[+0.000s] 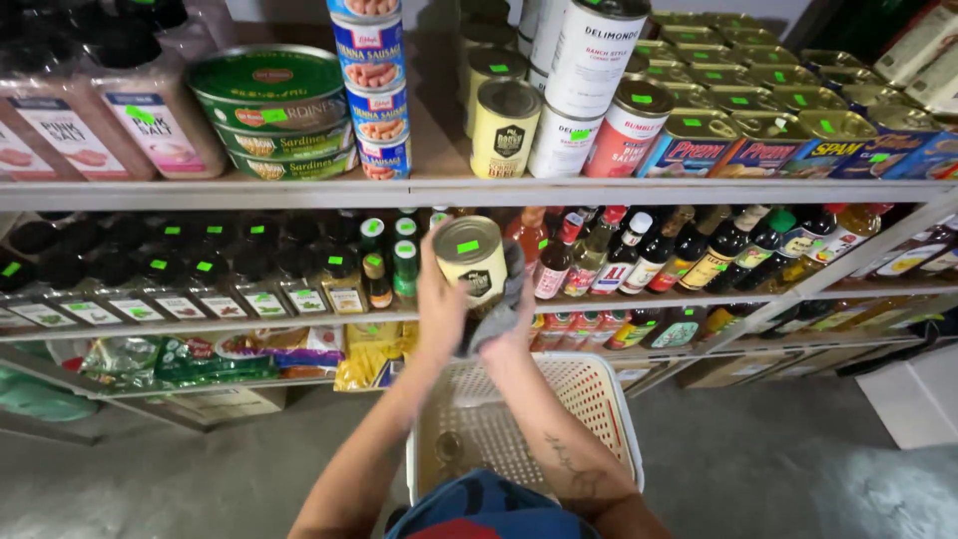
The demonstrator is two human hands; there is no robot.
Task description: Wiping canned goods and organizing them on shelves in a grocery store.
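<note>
Both hands meet on one cream-coloured can (pixel 470 265), held upright above the white basket (pixel 609 399) before the shelves. Left hand (pixel 439 314) clasps its side; right hand (pixel 511 317) presses a grey cloth (pixel 496 317) against it.

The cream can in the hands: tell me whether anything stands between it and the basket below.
Nothing visible does. The left hand holds the cream can, the right hand presses a grey cloth to it, directly above the white basket, whose open top is unobstructed.
</note>
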